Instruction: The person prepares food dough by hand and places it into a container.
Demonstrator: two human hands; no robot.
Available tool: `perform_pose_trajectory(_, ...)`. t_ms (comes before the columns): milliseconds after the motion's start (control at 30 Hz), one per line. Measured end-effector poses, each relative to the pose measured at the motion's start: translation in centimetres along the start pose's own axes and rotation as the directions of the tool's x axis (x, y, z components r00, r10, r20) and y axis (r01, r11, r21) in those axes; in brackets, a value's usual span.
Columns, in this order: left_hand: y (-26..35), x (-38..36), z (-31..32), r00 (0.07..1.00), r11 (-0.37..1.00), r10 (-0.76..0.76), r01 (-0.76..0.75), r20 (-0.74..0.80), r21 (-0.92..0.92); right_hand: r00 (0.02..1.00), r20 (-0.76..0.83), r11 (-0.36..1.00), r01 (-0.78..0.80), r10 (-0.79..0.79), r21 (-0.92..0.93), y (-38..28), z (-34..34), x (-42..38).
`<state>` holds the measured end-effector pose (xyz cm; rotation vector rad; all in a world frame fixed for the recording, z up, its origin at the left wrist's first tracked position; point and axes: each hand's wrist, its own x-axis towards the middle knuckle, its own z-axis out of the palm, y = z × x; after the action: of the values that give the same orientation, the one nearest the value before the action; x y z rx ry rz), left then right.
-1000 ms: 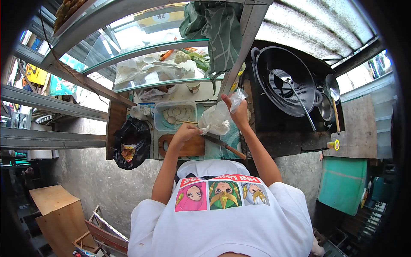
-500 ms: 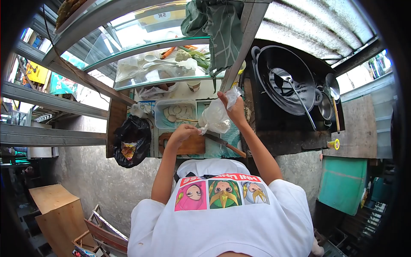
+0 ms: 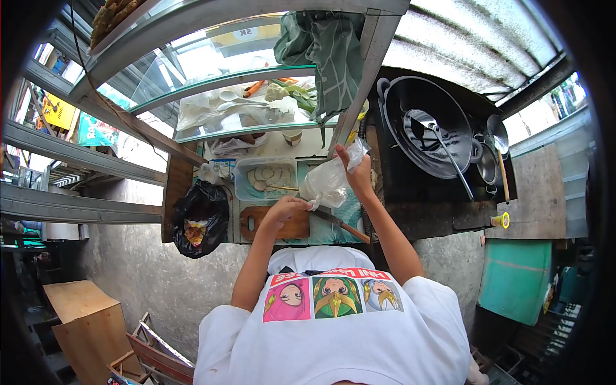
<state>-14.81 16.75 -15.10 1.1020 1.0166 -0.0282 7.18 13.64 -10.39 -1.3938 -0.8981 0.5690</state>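
Note:
A clear plastic bag (image 3: 325,182) with whitish contents is stretched between my two hands above the counter. My left hand (image 3: 287,210) pinches its lower corner, just over the wooden cutting board (image 3: 298,226). At the other end, my right hand (image 3: 359,168) grips the bunched upper part, its thumb pointing up. Beneath the bag lies a knife (image 3: 339,221) with a wooden handle. Behind my left hand stands a clear plastic tub (image 3: 240,179), with a wooden spoon (image 3: 269,187) resting in it. What exactly fills the bag I cannot make out.
To the right sits a large black wok (image 3: 427,154) holding a metal ladle, beside a small pot (image 3: 487,165). A black plastic bag (image 3: 201,215) hangs at the counter's left end. Ahead, a glass case (image 3: 244,70) holds vegetables and spoons, with a green cloth (image 3: 333,64) draped over its frame.
The camera view has shifted slightly, so the counter appears a little lower. Both hands keep their hold on the plastic bag, which has tilted slightly.

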Motion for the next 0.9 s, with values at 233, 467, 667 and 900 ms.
perform_pose_trajectory(233, -0.5, 0.3, 0.0, 0.999, 0.997, 0.023, -0.021, 0.029, -0.076, 0.996, 0.023, 0.995, -0.09, 0.089, 0.04, -0.7, -0.1, -0.2)
perform_pose_trajectory(467, -0.4, -0.3, 0.1, 0.997, 0.998, 0.02, -0.016, 0.069, -0.057, 0.998, 0.033, 0.996, -0.055, 0.053, 0.068, -0.7, 0.0, -0.5)
perform_pose_trajectory(667, -0.7, 0.0, 0.4, 0.998, 0.994, 0.037, -0.032, 0.049, -0.1, 0.998, -0.017, 0.996, 0.069, -0.068, 0.058, -1.3, 0.1, -0.5)
perform_pose_trajectory(900, -0.9, 1.1, 1.0, 0.997, 0.988, 0.037, -0.046, -0.064, -0.146, 0.993, -0.121, 0.997, 0.013, -0.004, 0.073, -1.0, -0.5, -0.7)
